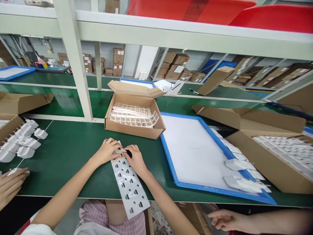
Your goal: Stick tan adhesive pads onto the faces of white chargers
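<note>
A long pale sticker sheet [130, 186] with rows of small dark marks lies on the green bench, its near end hanging over the front edge. My left hand [107, 151] is closed on the far end of the sheet, thumb and fingers at its left side. Opposite it, my right hand [136, 160] pinches at the same end, where a lighter bit looks lifted or folded between the fingertips. Exactly what the right fingertips grip is partly hidden. Just beyond both hands stands an open cardboard box [134, 130] holding several sheets of labels [133, 115].
To the right lies a blue-framed white board [190, 147] with white plug-shaped parts [241, 182] along its edge, beside a filled carton [264, 163]. More white parts [21, 143] are at left. Other people's hands [12, 186] show at both sides. A metal post [75, 65] rises behind.
</note>
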Demonstrator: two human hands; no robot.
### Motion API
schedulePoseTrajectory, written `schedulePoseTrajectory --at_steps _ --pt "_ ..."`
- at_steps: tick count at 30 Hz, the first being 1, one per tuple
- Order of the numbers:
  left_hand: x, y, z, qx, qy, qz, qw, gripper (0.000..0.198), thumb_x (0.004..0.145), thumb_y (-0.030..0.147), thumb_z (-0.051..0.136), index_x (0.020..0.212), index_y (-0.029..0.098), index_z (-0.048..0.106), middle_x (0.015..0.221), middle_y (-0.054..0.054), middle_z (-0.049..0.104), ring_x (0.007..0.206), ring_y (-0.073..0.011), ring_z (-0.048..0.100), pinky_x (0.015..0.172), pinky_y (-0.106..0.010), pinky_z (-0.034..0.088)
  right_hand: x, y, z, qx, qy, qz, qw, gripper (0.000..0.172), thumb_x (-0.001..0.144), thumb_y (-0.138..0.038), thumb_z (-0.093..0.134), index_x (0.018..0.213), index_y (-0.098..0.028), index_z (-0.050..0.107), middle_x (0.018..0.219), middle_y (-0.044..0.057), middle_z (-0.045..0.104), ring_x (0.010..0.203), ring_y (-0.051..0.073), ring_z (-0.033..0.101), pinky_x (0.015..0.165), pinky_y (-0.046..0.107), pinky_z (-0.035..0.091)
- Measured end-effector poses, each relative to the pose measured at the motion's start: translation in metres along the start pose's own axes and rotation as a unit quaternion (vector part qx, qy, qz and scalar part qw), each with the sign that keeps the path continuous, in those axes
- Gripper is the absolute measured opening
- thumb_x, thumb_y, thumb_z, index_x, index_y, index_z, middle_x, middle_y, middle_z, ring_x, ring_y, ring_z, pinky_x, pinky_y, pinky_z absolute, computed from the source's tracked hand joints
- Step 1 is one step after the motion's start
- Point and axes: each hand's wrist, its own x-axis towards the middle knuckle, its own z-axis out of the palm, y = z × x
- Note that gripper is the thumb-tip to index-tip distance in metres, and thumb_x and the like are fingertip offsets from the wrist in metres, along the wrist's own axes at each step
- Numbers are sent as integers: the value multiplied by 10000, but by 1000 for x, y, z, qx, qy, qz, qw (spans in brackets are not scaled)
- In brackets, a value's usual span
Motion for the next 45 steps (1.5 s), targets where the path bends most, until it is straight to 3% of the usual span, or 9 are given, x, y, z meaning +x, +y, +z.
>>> schedulePoseTrajectory --at_steps 2,5,7,10,16,23,38,45 --pt "0 -1 0 -9 7 -4 1000 327 938 333 663 1257 261 675 1206 -74 696 1230 -310 518 1125 -566 348 1 -2 1 3 9 3 1000 137 933 -155 580 933 -220 701 848 44 698 835 224 658 767 370 583" --pt "0 -3 -1 -27 13 -16 999 279 950 322 649 1221 264 684 1134 -56 719 1200 -288 565 1191 -644 243 0 -5 -1 6 29 -3 1000 168 967 -176 540 1032 -217 689 828 29 686 734 189 653 684 322 569" --pt "0 -4 -1 -42 14 -22 999 217 963 321 628 1160 270 701 1103 -38 730 1184 -270 592 1217 -669 182 -1 -9 -4 2 37 -22 999 184 991 -202 535 1086 -223 690 842 35 683 772 197 654 697 324 568" --pt "0 -6 -1 -65 12 -34 997 190 973 360 606 1097 265 714 1088 -35 741 1178 -264 611 1223 -674 181 -2 -14 -8 -15 40 -67 997 185 1012 -245 552 1110 -239 708 852 48 677 858 225 638 746 351 571" --pt "-2 -3 -7 -107 -7 -41 993 284 995 464 539 1049 260 728 1084 -45 760 1176 -271 606 1217 -685 179 -2 -20 -10 -77 54 -134 986 217 1038 -262 528 1104 -217 730 916 99 666 935 258 608 811 408 576" --pt "-5 0 -12 -124 -20 -48 991 383 1044 454 380 1020 265 712 1119 -23 754 1178 -243 598 1213 -713 135 -5 -26 -15 -132 38 -182 974 247 1026 -179 523 1145 -245 729 1027 102 717 1048 268 635 910 434 574" --pt "-5 11 -8 -66 11 -71 995 321 1038 353 428 904 232 693 908 -13 720 1133 -260 599 1173 -779 162 -5 -28 -9 -207 80 -223 949 244 1007 -106 494 931 -212 700 957 104 679 979 251 613 859 399 539" --pt "-3 11 -1 -8 59 -58 997 291 1042 350 449 981 231 708 954 -34 726 1110 -266 592 1183 -784 158 -8 -35 -17 -207 70 -237 947 255 1008 -104 490 869 -210 676 922 97 679 959 245 616 842 398 523"
